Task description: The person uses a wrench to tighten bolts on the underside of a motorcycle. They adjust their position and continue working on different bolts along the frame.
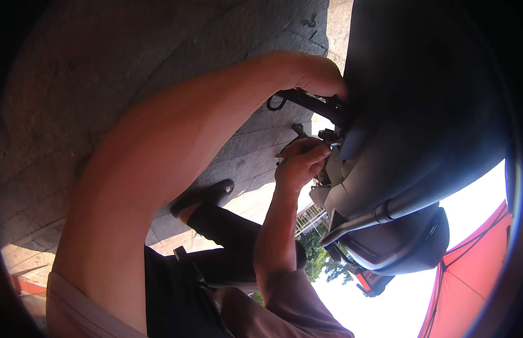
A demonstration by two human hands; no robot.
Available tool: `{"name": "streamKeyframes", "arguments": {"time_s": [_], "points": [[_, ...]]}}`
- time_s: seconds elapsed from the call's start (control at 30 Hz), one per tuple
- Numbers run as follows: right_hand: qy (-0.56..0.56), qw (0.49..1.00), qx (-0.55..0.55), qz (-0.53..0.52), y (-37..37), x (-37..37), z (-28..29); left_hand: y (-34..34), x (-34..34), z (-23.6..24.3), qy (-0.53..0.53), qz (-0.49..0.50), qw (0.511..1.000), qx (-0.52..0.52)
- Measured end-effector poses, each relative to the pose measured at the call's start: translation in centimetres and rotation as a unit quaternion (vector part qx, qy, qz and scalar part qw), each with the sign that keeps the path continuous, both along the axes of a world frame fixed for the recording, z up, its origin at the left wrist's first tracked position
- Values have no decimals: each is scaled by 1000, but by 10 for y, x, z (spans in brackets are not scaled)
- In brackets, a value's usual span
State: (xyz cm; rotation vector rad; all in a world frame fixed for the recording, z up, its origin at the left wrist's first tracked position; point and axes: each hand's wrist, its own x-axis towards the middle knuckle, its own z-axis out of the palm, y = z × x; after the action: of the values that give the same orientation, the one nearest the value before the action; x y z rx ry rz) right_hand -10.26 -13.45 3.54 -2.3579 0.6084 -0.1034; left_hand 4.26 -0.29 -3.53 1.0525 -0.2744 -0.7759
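Note:
A motorbike or scooter with a large dark body point(419, 96) fills the right side of the picture. From the lower left my left arm reaches across to its side. My left hand point(320, 76) is at the body's edge, above a black bar with a small loop point(306, 102); its fingertips are hidden there. Below it, my right hand point(300, 160) has its fingers curled closed beside small dark metal parts point(329, 135) under the body. What it grips, if anything, I cannot make out.
A dark grab rail point(363, 217) and a rounded rear case point(399, 245) lie at lower right. Beyond them stands a red canopy point(475, 265). Grey paving point(132, 62) covers the ground. A leg in dark trousers with a dark shoe point(219, 193) is below my arms.

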Motion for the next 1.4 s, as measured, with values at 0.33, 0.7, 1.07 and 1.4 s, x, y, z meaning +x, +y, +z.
{"name": "streamKeyframes", "arguments": {"time_s": [0.33, 0.7, 1.07, 1.4], "points": [[12, 999, 42, -12, 3, -2, 2, -16, 22, 2, 174, -145, 974, -15], [17, 998, 62, -17, 1, -1, 7, -23, 25, -8, 163, -164, 972, -49], [-74, 985, 143, -58, 26, 6, -36, 5, 2, -4, 49, -33, 998, 4], [-83, 978, 176, -80, 56, 13, -48, 161, -49, -68, -121, 544, 785, 271]]}}
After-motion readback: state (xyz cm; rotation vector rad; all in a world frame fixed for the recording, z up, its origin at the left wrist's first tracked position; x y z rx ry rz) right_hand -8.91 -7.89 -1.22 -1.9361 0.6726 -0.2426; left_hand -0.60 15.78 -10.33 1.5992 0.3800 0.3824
